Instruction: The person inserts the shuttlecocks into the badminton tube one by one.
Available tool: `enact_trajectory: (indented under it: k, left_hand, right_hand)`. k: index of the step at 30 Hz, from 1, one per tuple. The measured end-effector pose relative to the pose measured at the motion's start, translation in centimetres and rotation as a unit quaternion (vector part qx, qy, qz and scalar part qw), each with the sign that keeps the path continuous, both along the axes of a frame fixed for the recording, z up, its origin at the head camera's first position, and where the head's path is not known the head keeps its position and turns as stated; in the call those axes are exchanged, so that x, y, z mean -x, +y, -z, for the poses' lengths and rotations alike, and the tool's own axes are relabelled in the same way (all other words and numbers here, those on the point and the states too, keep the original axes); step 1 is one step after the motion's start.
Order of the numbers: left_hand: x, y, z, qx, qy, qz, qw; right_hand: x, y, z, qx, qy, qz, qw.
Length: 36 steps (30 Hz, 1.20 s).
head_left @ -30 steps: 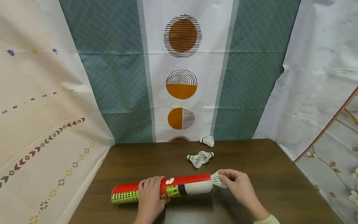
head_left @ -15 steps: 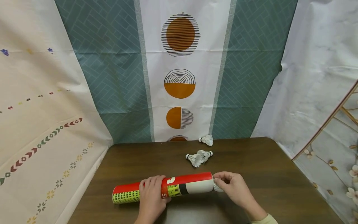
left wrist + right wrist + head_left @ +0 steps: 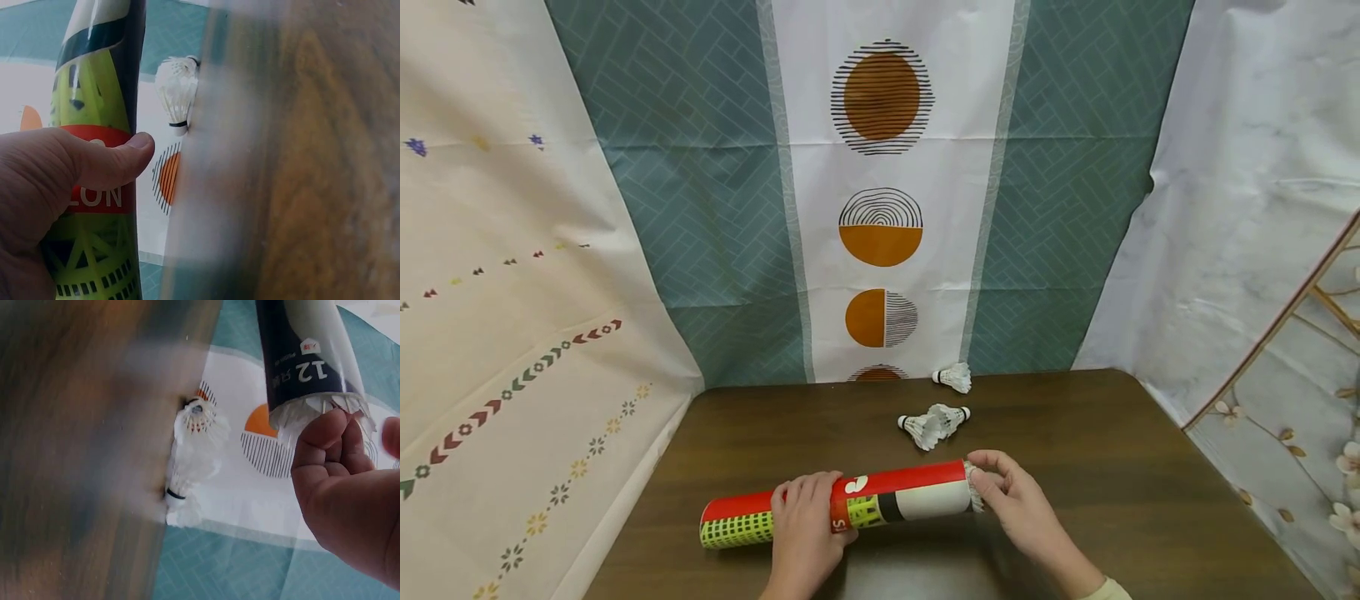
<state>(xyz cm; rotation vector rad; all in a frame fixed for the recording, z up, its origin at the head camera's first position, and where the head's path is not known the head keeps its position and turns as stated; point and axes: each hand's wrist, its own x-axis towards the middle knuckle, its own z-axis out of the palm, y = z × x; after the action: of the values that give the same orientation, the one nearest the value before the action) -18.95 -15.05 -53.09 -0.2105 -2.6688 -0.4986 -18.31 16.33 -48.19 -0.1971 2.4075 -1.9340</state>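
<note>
My left hand (image 3: 807, 523) grips a red, white and yellow-green shuttlecock tube (image 3: 917, 490) around its middle, holding it lengthwise across the table. In the left wrist view the thumb (image 3: 122, 159) lies across the tube's red band. At the tube's right mouth sits a white feather shuttlecock (image 3: 975, 487), most of it inside, with only its feather rim sticking out. The curled fingers of my right hand (image 3: 1021, 507) hold that rim. The right wrist view has the feathers (image 3: 294, 422) against the fingertips; the shuttlecock's cork is hidden in the tube.
Two loose shuttlecocks lie skirt to skirt behind the tube, a left one (image 3: 919, 430) and a right one (image 3: 953, 417). Another shuttlecock (image 3: 953, 377) is at the back edge of the brown table (image 3: 760, 433). Patterned cloths (image 3: 722, 250) hang around the table.
My right hand has moved left, pushing the shuttlecock into the tube until just its feather rim shows. My left hand and the tube stay almost in place.
</note>
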Motion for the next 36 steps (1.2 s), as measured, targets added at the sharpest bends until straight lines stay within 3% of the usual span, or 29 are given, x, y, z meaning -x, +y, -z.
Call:
enact_trajectory:
  k: [3,12,14,20,23,28,30,31,36]
  left_hand:
    - [0.0,0.0,0.1,-0.001,0.004,0.002,1.0000]
    - [0.1,0.0,0.1,-0.002,0.001,0.002,1.0000]
    - [0.2,0.0,0.0,-0.005,0.002,0.002,1.0000]
    - [0.1,-0.1,-0.3,-0.014,-0.005,-0.003,0.9999]
    - [0.1,-0.1,-0.3,-0.013,-0.012,-0.002,0.9998]
    - [0.1,0.0,-0.2,-0.010,-0.013,0.003,0.9999]
    - [0.1,-0.1,-0.2,-0.006,-0.013,0.004,0.9999]
    - [0.1,-0.1,-0.2,-0.004,-0.013,0.006,0.9999]
    - [-0.2,-0.2,0.0,0.007,-0.019,0.015,0.9997]
  right_hand:
    - [0.0,-0.4,0.1,0.024,-0.009,-0.013,0.9996]
    - [0.2,-1.3,0.2,-0.008,0.020,0.000,0.9998]
    - [0.1,-1.4,0.3,-0.011,0.037,-0.023,0.9990]
    - [0.2,-1.4,0.4,0.013,0.049,-0.140,0.9888]
    - [0.7,-0.8,0.0,-0.012,0.052,-0.142,0.9884]
    - [3.4,0.4,-0.8,-0.089,0.081,-0.011,0.9926]
    - [5.1,0.8,-0.9,-0.114,0.093,0.003,0.9892]
    - [6.0,0.8,-0.9,-0.124,0.090,-0.009,0.9882]
    - [9.7,-0.2,-0.7,-0.163,0.051,-0.152,0.9735]
